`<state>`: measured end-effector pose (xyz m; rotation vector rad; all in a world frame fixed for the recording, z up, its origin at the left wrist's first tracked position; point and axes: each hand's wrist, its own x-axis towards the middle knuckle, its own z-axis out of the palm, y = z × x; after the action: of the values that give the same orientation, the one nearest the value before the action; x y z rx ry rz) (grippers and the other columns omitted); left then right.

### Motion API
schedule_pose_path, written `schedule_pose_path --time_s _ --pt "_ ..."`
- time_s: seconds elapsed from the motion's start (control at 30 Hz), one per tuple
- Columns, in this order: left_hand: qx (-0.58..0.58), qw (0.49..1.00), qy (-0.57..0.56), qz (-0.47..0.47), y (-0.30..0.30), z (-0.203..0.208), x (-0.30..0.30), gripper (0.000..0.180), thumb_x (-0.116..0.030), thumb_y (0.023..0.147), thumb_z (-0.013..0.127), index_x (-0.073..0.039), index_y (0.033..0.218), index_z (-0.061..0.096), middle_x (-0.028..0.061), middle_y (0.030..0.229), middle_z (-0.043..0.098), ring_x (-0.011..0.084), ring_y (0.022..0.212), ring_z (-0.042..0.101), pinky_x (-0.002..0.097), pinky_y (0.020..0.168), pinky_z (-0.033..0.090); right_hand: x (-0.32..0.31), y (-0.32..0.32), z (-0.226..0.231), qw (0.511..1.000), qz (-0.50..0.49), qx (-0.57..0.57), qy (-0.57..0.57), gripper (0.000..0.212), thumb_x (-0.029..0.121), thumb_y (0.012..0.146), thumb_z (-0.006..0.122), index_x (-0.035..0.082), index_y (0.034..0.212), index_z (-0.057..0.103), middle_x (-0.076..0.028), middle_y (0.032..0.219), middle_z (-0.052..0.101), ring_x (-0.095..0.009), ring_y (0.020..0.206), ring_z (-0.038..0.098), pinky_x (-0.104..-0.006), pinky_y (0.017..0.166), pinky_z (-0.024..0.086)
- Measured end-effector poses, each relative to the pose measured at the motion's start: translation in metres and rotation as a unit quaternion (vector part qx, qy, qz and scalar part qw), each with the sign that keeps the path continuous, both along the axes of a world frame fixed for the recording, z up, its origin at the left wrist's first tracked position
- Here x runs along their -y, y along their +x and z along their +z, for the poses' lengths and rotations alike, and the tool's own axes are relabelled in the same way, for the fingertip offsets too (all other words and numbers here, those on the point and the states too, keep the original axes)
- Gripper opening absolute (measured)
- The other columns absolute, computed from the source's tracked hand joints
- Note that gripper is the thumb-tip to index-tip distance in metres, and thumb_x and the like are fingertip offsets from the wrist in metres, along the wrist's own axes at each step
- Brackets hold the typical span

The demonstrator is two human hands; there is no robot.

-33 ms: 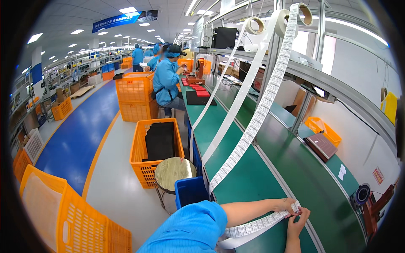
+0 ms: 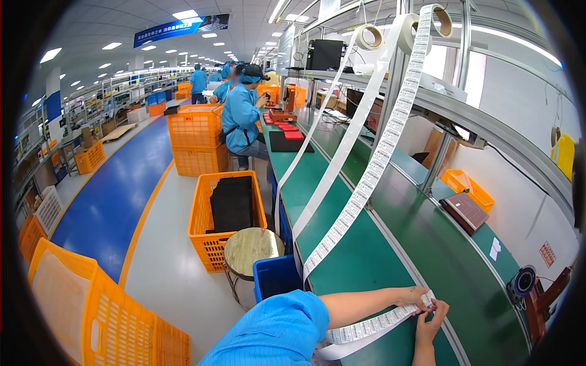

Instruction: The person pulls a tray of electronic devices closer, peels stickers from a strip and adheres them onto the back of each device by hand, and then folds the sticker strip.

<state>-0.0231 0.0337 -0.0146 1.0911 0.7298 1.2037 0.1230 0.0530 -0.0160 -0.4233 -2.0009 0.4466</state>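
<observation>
A long white strip of printed labels (image 2: 373, 174) hangs from a roll (image 2: 443, 21) overhead, sags past the bench edge and comes back up onto the green bench. Its end reaches my left hand (image 2: 412, 297), whose fingers are closed on the strip near a label (image 2: 427, 299) at the tip. My right hand (image 2: 432, 323) meets it from the right, thumb and fingertips pinched at that same end. Whether a label is lifting from the backing is too small to tell. Both hands are just above the green bench (image 2: 342, 262).
Two more white strips hang left of the labels. A blue bin (image 2: 278, 276), a round stool (image 2: 253, 251) and an orange crate (image 2: 226, 183) with black sheets stand left of the bench. A co-worker in blue (image 2: 241, 116) sits farther along. A dark round device (image 2: 522, 282) stands at the right.
</observation>
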Motion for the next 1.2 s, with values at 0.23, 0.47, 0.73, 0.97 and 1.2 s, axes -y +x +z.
schedule_pose_path --time_s 0.23,0.47,0.73,0.97,1.2 --pt "0.01 1.0 -0.011 -0.003 -0.0009 0.0047 0.0024 0.027 0.001 0.068 0.062 0.001 0.089 0.045 0.0061 0.071 0.052 0.01 0.05 0.052 0.0228 0.041 0.043 0.0015 -0.0005 0.0023 1.0 0.006 0.002 -0.013 0.037 -0.01 0.059 0.044 0.0 0.095 0.046 -0.012 0.09 0.04 -0.02 0.074 0.043 -0.0279 0.067 0.037" --pt "0.016 1.0 -0.008 0.002 -0.0012 -0.0002 -0.0001 0.022 0.004 0.068 0.06 0.0 0.085 0.047 0.0077 0.07 0.053 0.0121 0.05 0.052 0.0243 0.043 0.044 0.0007 -0.0001 0.0017 1.0 -0.002 0.009 0.013 0.036 -0.01 0.059 0.044 0.0 0.093 0.046 -0.011 0.088 0.04 -0.02 0.073 0.043 -0.0281 0.067 0.037" --pt "0.007 1.0 -0.019 -0.005 -0.001 0.0022 0.0011 0.023 0.004 0.068 0.06 0.002 0.087 0.047 0.0087 0.069 0.053 0.0126 0.05 0.053 0.0246 0.043 0.044 0.0032 0.0013 0.0029 0.999 0.009 0.022 -0.043 0.033 -0.008 0.06 0.045 0.0 0.092 0.046 -0.012 0.089 0.037 -0.025 0.079 0.042 -0.0307 0.069 0.037" --pt "0.013 0.999 -0.03 0.001 -0.0013 0.0059 0.0049 0.023 0.004 0.068 0.06 0.003 0.087 0.047 0.0098 0.067 0.054 0.0129 0.05 0.053 0.0244 0.042 0.044 0.0052 0.0008 0.0048 0.999 0.007 0.027 -0.031 0.033 -0.008 0.06 0.044 0.0 0.092 0.046 -0.012 0.088 0.037 -0.023 0.076 0.041 -0.0297 0.067 0.036" --pt "0.012 0.999 -0.045 0.009 -0.0013 0.0065 0.006 0.022 0.005 0.07 0.057 0.001 0.089 0.047 0.0094 0.07 0.054 0.013 0.051 0.053 0.0234 0.042 0.044 0.0067 0.0003 0.005 0.999 0.01 0.018 -0.042 0.031 -0.006 0.065 0.049 0.001 0.095 0.046 -0.009 0.086 0.037 -0.018 0.072 0.04 -0.0268 0.062 0.036"
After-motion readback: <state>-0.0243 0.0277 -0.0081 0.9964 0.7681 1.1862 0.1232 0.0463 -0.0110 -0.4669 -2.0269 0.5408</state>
